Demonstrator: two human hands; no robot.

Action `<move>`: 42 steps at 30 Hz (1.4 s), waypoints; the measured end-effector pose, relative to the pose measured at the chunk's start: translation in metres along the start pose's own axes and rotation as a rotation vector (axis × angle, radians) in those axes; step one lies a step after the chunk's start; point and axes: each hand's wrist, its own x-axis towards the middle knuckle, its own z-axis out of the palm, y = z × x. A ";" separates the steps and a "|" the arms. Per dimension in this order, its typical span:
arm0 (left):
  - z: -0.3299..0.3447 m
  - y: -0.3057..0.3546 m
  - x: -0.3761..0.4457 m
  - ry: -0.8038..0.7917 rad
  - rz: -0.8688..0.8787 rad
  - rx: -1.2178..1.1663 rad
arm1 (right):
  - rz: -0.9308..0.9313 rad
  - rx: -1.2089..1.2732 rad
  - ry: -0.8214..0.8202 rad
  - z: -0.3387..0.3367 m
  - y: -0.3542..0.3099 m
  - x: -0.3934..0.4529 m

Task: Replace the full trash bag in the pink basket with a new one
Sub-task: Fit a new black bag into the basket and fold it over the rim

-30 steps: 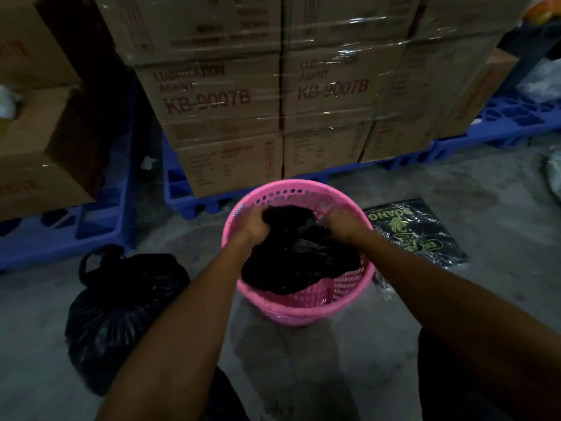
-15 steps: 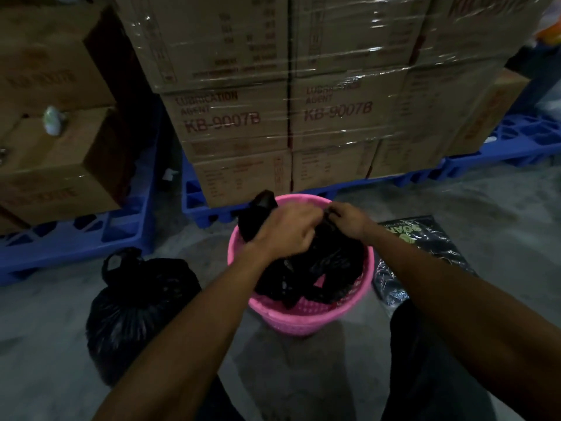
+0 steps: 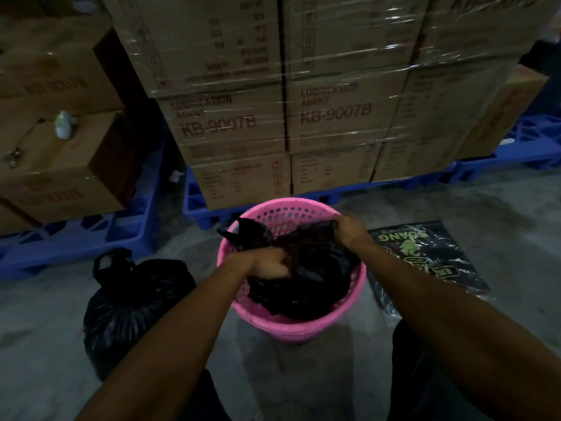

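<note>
A pink perforated basket (image 3: 282, 214) stands on the concrete floor in front of me. A new black trash bag (image 3: 306, 284) lies crumpled inside it, one handle loop draped over the left rim. My left hand (image 3: 267, 264) grips the bag's near edge over the basket's middle. My right hand (image 3: 349, 229) holds the bag's edge at the far right rim. The full, tied black trash bag (image 3: 133, 305) sits on the floor to the left of the basket.
A flat black pack of bags (image 3: 425, 259) with green print lies on the floor right of the basket. Wrapped cardboard boxes (image 3: 282, 117) on blue pallets (image 3: 76, 241) stand close behind and to the left. My dark-trousered knees are at the bottom edge.
My hands have moved apart: the right hand pulled the bag's edge out to the right rim, the left drew back toward me. The bag's mouth is stretched wider.
</note>
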 end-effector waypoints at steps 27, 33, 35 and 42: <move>-0.053 -0.089 -0.011 0.841 -0.126 -0.172 | -0.566 0.038 -0.170 -0.012 -0.030 0.003; -0.046 -0.092 -0.010 0.761 -0.263 -0.672 | -0.510 0.319 -0.104 -0.013 -0.034 -0.007; -0.048 -0.091 -0.016 0.690 -0.285 -0.794 | -0.433 0.383 -0.118 -0.010 -0.027 0.000; -0.037 -0.100 -0.030 0.521 -0.384 -1.130 | -0.059 0.565 -0.369 0.012 -0.021 -0.006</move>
